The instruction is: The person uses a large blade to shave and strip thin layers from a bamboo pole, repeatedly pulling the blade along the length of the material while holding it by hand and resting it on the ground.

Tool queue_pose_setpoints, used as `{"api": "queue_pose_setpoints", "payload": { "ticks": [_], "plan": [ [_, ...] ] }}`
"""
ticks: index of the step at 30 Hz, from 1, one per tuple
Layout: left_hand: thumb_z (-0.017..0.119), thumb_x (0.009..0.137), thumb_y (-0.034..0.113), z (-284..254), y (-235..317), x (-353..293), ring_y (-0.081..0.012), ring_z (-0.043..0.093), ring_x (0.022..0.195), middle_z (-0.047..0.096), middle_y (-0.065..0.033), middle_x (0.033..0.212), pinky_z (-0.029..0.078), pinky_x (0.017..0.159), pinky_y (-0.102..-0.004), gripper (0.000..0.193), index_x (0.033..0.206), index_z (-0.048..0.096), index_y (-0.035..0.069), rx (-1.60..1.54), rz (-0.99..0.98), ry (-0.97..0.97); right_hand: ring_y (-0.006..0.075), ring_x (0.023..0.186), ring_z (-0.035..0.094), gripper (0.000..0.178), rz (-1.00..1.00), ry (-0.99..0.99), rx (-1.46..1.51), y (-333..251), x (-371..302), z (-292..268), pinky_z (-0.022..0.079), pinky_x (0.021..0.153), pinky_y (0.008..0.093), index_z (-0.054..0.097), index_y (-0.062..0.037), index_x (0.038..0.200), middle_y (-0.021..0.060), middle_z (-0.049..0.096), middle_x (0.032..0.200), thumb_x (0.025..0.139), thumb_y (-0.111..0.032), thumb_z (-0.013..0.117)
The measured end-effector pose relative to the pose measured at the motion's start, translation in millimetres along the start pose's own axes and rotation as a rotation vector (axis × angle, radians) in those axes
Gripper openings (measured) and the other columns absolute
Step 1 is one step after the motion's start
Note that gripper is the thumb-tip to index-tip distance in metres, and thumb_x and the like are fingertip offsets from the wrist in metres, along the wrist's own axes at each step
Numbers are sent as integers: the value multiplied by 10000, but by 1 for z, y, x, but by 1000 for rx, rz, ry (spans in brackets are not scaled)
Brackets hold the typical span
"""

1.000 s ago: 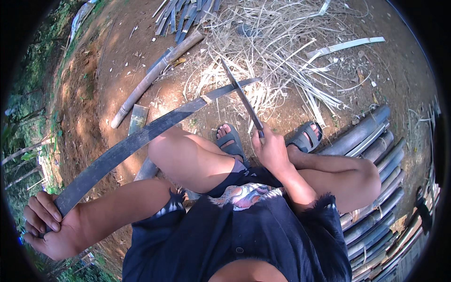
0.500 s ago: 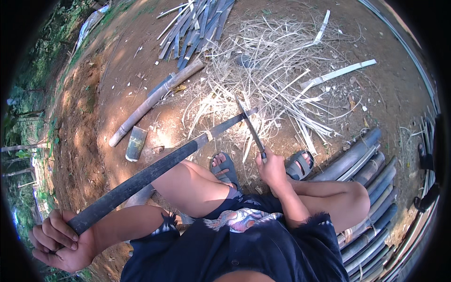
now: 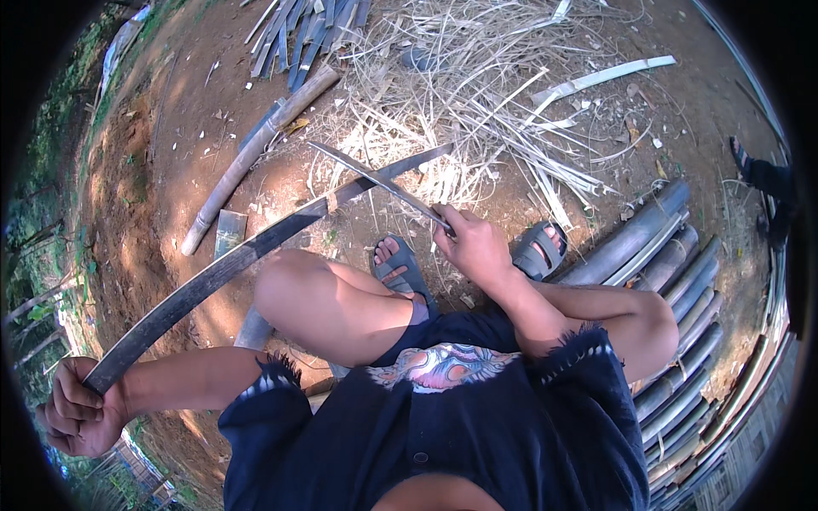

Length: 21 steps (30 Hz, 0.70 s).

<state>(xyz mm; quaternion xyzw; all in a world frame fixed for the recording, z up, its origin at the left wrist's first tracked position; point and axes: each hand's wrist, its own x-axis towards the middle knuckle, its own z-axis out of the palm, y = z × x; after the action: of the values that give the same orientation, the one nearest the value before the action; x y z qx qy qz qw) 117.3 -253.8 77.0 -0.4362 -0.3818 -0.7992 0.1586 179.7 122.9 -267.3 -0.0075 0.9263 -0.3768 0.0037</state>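
A long, dark split bamboo strip point(image 3: 204, 285) runs diagonally from the far left toward the ground ahead, bowed slightly. My left hand point(image 3: 81, 413) is wrapped round its near end, out at the left. In my right hand point(image 3: 477, 247), above the space between my feet, is the handle of a long narrow knife point(image 3: 396, 191). The blade points forward and left and crosses the strip just beyond a pale node. Whether the edge bites into the bamboo or only rests against it, I cannot tell. The strip's far end lies over the pale shavings point(image 3: 494, 111).
Dark bamboo strips point(image 3: 311, 34) are heaped at the far side. A bamboo pole point(image 3: 256, 162) and a short bamboo piece point(image 3: 230, 232) lie on the left. Bamboo poles point(image 3: 639, 230) are stacked beside my right leg. Another person's leg point(image 3: 771, 183) shows at the right edge.
The knife has swung from pointing ahead to pointing forward-left, crossing the strip closer to its node. The strip's far end has risen forward, and my left hand has shifted slightly left.
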Motion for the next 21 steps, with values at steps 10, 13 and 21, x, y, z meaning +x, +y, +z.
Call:
{"api": "queue_pose_setpoints", "payload": {
  "ticks": [10, 13, 21],
  "plan": [
    [458, 929, 203, 6, -19, 1, 16, 219, 297, 327, 105, 395, 190, 311, -131, 276, 682, 343, 156, -119, 25, -90, 386, 672, 665, 221, 200, -87, -54, 31, 24, -6, 533, 609, 491, 658, -96, 1065, 168, 669, 779, 882, -220, 641],
    [461, 929, 202, 7, -21, -2, 22, 217, 300, 322, 107, 396, 181, 314, -131, 282, 682, 330, 163, -126, 33, -61, 396, 672, 667, 220, 278, -156, -153, 57, 30, -1, 535, 616, 503, 651, -93, 1056, 181, 664, 746, 888, -234, 632],
    [462, 916, 161, 7, -24, -1, 18, 220, 301, 324, 104, 395, 163, 322, -148, 278, 669, 335, 166, -140, 8, -33, 408, 807, 698, 272, 397, -234, -188, 107, 46, 18, 567, 746, 502, 619, -98, 1119, 229, 700, 888, 929, -281, 553]
  ]
}}
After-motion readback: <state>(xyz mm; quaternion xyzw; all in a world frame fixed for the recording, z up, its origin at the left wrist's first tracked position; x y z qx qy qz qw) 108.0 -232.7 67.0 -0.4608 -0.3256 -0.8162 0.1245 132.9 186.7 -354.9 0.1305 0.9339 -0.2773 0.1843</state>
